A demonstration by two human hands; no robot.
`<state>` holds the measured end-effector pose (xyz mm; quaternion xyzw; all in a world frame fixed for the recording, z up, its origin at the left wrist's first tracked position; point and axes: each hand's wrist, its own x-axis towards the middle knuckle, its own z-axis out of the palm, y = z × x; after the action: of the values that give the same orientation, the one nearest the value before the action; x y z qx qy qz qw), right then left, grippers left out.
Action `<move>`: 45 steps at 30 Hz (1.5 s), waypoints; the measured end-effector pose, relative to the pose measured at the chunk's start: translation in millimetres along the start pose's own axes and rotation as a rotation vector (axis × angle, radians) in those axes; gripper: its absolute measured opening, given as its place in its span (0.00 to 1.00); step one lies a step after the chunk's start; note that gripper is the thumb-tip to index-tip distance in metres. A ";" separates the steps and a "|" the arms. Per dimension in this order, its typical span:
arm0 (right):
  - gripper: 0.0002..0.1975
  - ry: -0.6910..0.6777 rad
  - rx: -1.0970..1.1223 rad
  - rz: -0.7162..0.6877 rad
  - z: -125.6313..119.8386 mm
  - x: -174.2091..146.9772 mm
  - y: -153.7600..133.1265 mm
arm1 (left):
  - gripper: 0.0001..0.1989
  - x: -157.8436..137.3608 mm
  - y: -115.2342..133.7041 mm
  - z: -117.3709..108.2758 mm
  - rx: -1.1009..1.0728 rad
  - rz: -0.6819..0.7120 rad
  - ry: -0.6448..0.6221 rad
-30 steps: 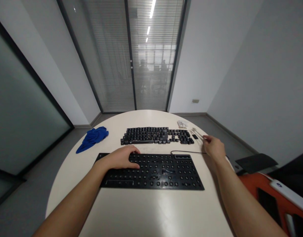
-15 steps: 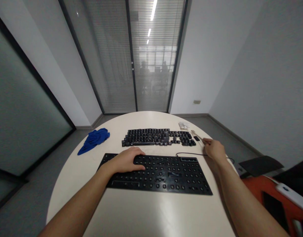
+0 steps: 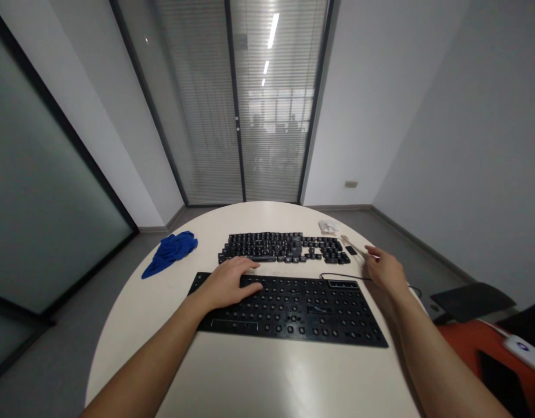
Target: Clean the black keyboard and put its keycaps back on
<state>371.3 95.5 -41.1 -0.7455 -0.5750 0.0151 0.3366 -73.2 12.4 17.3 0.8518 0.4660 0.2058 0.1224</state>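
Observation:
A black keyboard base [image 3: 293, 310] with its keycaps off lies flat on the table in front of me. My left hand [image 3: 227, 283] rests on its left part, thumb and fingers spread. At the right table edge, my right hand [image 3: 384, 270] has its thumb and index finger apart, beside the near end of a thin light stick-like tool [image 3: 353, 244]. Whether the fingers touch that tool, I cannot tell. Loose black keycaps [image 3: 263, 244] sit in keyboard order behind the base. A small dark piece [image 3: 351, 250] lies next to the tool.
A blue cloth [image 3: 172, 251] lies at the table's left. Small whitish bits in clear wrapping [image 3: 328, 227] sit at the back right. A black cable [image 3: 346, 276] runs from the base toward the right edge. Beyond the round table [image 3: 250, 383] stands an orange-red seat [image 3: 461, 342].
My right thumb and index finger have parted from a pinch at the tool's near end. The view has tilted slightly, and the keyboard base appears a little farther right, my left hand still on it.

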 end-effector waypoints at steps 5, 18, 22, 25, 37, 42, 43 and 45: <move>0.23 -0.056 -0.064 0.044 -2.4 -1.0 -4.5 | 0.14 -1.2 -34.1 -26.5 0.049 -0.240 0.294; 0.18 -0.028 0.027 -0.305 -15.6 -11.8 -41.1 | 0.17 -13.8 -77.1 -35.1 0.158 -0.730 0.263; 0.17 -0.094 0.104 -0.411 -23.2 -30.7 -71.5 | 0.23 -17.8 -69.1 -41.4 0.270 -0.867 0.008; 0.16 -0.322 0.213 -0.598 -30.4 -53.7 -101.3 | 0.23 -17.9 -64.7 -42.9 0.289 -0.858 -0.024; 0.46 -0.905 0.235 -0.803 -33.6 -102.3 -151.4 | 0.15 -5.5 -44.2 -33.4 0.151 -0.666 0.012; 0.47 -0.933 0.233 -0.723 -36.2 -95.9 -138.9 | 0.07 -7.7 -55.2 -32.5 0.119 -0.624 0.097; 0.47 -0.940 0.235 -0.716 -37.1 -95.0 -137.9 | 0.07 -8.4 -58.4 -32.4 0.117 -0.608 0.113; 0.47 -0.959 0.231 -0.708 -38.2 -93.9 -137.5 | 0.09 -9.5 -64.7 -31.4 0.121 -0.586 0.146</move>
<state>238.7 10.9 25.5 -0.3779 -0.8702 0.2986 0.1033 -140.5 39.6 16.9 0.6699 0.7106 0.1945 0.0919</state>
